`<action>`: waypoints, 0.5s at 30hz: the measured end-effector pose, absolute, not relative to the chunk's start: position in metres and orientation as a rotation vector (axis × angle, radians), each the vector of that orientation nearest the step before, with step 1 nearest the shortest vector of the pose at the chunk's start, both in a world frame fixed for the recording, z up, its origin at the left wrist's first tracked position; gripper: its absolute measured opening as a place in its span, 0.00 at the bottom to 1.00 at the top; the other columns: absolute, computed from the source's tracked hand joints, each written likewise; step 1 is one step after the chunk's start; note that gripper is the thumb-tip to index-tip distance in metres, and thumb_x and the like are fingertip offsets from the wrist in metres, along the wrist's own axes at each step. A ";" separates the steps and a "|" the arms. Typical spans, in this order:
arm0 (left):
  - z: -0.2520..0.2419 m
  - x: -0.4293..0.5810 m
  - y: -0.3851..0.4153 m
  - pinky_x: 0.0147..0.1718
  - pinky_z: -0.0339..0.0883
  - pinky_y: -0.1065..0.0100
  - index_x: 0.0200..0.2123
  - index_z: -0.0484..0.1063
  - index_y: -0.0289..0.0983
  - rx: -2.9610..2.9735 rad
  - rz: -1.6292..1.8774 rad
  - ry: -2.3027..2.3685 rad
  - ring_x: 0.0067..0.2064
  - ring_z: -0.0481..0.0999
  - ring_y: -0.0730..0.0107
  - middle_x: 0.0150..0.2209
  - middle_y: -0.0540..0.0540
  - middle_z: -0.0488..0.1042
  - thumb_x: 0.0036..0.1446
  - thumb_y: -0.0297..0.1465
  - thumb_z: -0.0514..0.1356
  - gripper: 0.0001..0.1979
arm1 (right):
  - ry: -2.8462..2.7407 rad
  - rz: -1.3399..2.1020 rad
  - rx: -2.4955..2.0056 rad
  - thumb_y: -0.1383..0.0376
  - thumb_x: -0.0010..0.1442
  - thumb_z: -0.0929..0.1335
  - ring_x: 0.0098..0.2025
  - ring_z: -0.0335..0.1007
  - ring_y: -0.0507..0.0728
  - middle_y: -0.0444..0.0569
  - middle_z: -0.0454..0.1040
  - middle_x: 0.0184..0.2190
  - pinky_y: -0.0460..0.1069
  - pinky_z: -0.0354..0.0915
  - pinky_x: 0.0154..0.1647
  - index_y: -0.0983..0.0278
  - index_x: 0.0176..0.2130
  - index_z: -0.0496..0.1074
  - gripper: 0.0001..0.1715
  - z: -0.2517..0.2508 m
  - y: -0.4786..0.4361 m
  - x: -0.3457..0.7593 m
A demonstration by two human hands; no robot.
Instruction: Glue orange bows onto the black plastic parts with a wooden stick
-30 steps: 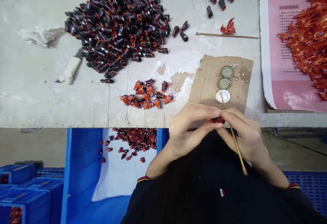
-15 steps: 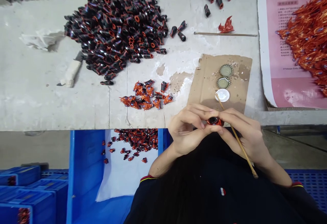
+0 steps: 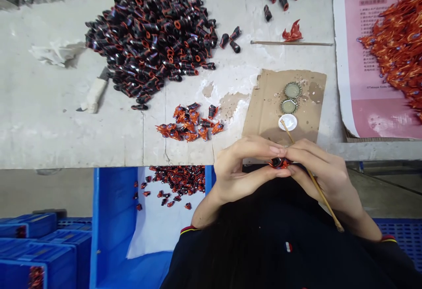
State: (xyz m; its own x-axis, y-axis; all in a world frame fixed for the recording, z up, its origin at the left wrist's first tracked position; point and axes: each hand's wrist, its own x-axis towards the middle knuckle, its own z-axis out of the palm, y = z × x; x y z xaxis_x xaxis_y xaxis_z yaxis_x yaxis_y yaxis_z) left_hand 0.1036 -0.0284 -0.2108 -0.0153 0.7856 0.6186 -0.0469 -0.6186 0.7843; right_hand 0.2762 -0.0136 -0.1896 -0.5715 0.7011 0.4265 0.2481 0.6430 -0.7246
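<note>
Between the fingertips of both hands is a small black and orange plastic part [image 3: 278, 162], held just off the table's front edge. My left hand [image 3: 245, 168] pinches it from the left with thumb and forefinger. From the right, my right hand [image 3: 318, 172] presses its fingertips against the same part. A thin wooden stick [image 3: 325, 201] also runs through my right hand, slanting down to the right. Its upper tip lies over a white round cap [image 3: 288, 122]. Two bottle caps [image 3: 289, 105] with a pale substance sit just behind it on a piece of cardboard [image 3: 267, 104].
A big heap of black parts [image 3: 154, 38] covers the back left. Joined black and orange pieces [image 3: 189, 124] lie nearer. Orange flame-shaped parts [image 3: 392, 47] pile up at right. Below the table stands a blue bin [image 3: 112, 218]. A second stick [image 3: 293, 43] and wrapped blade [image 3: 94, 93] lie behind.
The part has turned and tipped slightly between the fingertips. Both hands' fingers have shifted around it, and the stick's lower end has swung a little to the right.
</note>
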 end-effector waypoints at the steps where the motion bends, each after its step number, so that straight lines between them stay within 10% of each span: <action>1: -0.210 0.105 -0.027 0.38 0.80 0.74 0.46 0.73 0.36 1.655 1.725 0.771 0.41 0.83 0.69 0.38 0.47 0.82 0.47 0.21 0.72 0.23 | -2.133 0.809 -0.736 0.74 0.64 0.65 0.36 0.71 0.50 0.48 0.74 0.35 0.44 0.71 0.38 0.63 0.45 0.70 0.11 -0.189 -0.014 0.277; 15: -0.218 0.124 -0.019 0.29 0.77 0.74 0.29 0.61 0.41 1.552 1.931 0.749 0.31 0.80 0.75 0.26 0.58 0.75 0.49 0.32 0.72 0.19 | -2.025 0.831 -0.736 0.71 0.64 0.65 0.36 0.69 0.51 0.46 0.72 0.34 0.45 0.69 0.36 0.61 0.44 0.68 0.08 -0.191 -0.017 0.271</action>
